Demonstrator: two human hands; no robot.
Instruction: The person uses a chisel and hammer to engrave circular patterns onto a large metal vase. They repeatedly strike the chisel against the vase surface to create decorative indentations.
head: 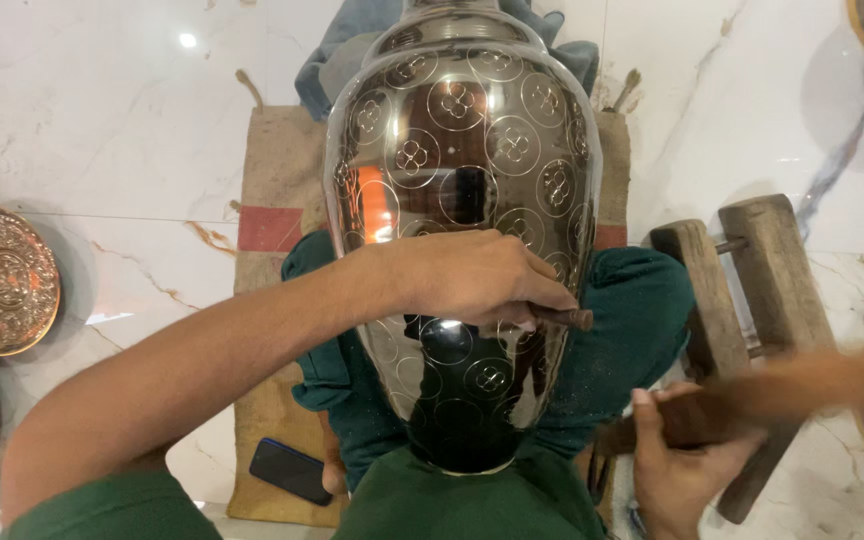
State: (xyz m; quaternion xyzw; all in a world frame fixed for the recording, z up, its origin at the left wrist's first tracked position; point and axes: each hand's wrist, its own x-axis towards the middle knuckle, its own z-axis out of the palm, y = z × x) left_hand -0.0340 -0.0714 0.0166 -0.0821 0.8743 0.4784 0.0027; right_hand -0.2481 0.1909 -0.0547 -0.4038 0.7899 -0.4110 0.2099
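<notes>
A large polished metal vase [462, 230], engraved with circles enclosing flower motifs, lies lengthwise along the person's lap, its neck pointing to twelve o'clock and its base toward six o'clock against the green clothing [642, 310]. It fills the middle of the view.

The left hand [467, 275] reaches in from eight o'clock and rests across the vase's belly, fingers curled closed around a thin dark punch [564, 318] whose end sticks out toward three o'clock. The working tip is hidden under the hand, so whether it touches the metal cannot be told.

The right hand [677, 465] sits at five o'clock, closed firmly around the handle of a wooden mallet [802, 385]. The mallet's head stretches toward three o'clock and is smeared by motion blur, apart from the vase.

Under the person lies a burlap mat [272, 180] with a red stripe, spread over the white marble floor [102, 120]. A dark phone [290, 470] lies on the mat at seven o'clock. A crumpled blue cloth [352, 40] sits at twelve o'clock behind the vase's neck. At three o'clock stands a wooden frame [752, 270] of two thick bars joined by a rod. At nine o'clock, well apart from the hands, rests an embossed brass plate [2, 280].
</notes>
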